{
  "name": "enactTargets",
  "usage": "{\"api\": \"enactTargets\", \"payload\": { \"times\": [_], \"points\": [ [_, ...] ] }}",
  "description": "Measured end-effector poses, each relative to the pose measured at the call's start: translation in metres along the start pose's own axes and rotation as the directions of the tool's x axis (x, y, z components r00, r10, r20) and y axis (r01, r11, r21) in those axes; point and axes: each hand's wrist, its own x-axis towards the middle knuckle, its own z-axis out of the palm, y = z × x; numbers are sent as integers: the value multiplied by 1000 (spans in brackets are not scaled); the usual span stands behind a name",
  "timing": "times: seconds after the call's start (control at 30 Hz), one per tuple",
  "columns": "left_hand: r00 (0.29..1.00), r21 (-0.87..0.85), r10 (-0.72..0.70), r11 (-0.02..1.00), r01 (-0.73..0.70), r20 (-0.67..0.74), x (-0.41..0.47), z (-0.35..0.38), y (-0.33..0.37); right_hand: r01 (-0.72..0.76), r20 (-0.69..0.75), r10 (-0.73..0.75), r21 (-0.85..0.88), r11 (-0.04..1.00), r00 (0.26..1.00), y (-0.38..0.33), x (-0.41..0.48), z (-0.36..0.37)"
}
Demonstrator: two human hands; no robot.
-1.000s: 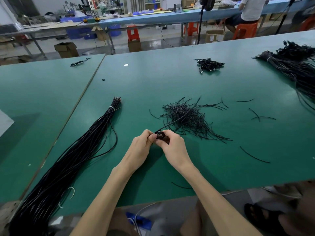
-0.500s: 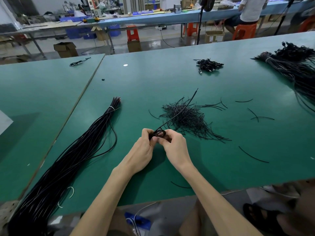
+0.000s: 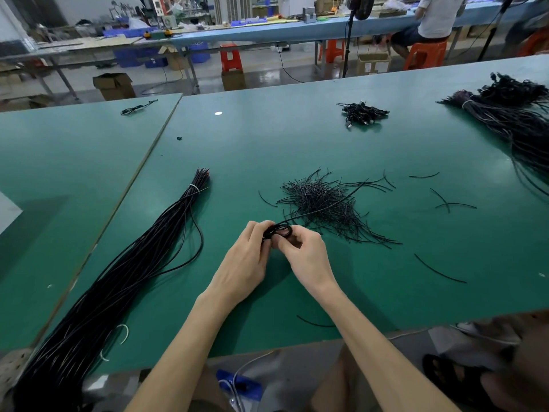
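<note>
My left hand and my right hand meet over the green table, both pinching a small coil of black cable. The coil's free tail runs up and to the right over a heap of short black ties. Fingers of both hands curl round the coil and hide part of it.
A long bundle of black cables lies to the left, bound with a white tie. Finished coiled cables sit at the back, and a big cable bundle at the far right. Loose ties are scattered right. A person sits at a far bench.
The cable's free tail swung up half a second ago and has now dropped lower to the right. Both hands stay together on the coil, turning it slightly.
</note>
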Motion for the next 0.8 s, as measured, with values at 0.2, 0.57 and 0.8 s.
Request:
{"api": "enactTargets", "payload": {
  "times": [0.2, 0.57, 0.8],
  "points": [
    [1000, 99, -3, 995, 3, 0, 0, -1, 4, 8, 4, -8, 2, 1000, 1000, 1, 0, 1],
    [996, 172, -52, 984, 39, 71, -2, -2, 2, 1, 38, -1, -17, 1000, 999, -1, 0, -2],
    [998, 258, -61, 965, 53, 23, -1, -6, 14, -1, 61, 2, -16, 1000, 998, 1, 0, 0]
  ]
}}
